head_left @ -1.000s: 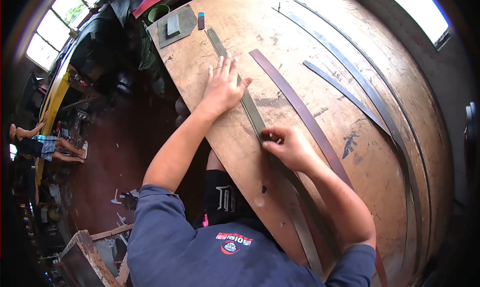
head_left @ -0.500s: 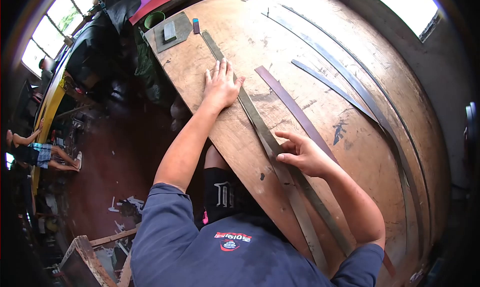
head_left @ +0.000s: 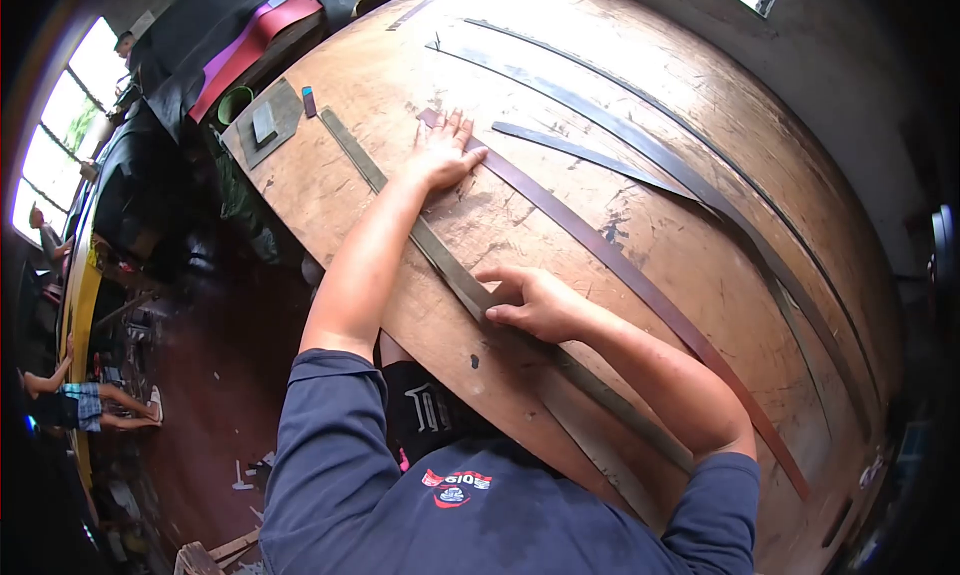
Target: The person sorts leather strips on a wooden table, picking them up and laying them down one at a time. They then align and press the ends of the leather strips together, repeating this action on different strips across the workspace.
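Observation:
My left hand point(head_left: 442, 157) lies flat with its fingers spread over the upper end of a long purple-brown strip point(head_left: 600, 247). Under my left forearm runs an olive-grey strip point(head_left: 350, 149), which slants down across the board. My right hand point(head_left: 540, 303) is curled beside that olive strip, thumb and forefinger apart, with the thumb tip at the strip's edge. Its other fingers are folded and partly hidden. Below my right forearm, a lighter brown strip point(head_left: 605, 460) lies alongside the olive one.
Longer dark strips point(head_left: 610, 123) and a shorter grey one point(head_left: 580, 155) lie on the wooden board point(head_left: 430, 350). At its far left corner are a flat block point(head_left: 263, 124) on a dark plate and a small blue-topped piece point(head_left: 308, 102). Another person point(head_left: 85, 400) is at left.
My left hand has gone from the olive strip to the end of the purple-brown strip. My right hand stays by the olive strip. The view has shifted.

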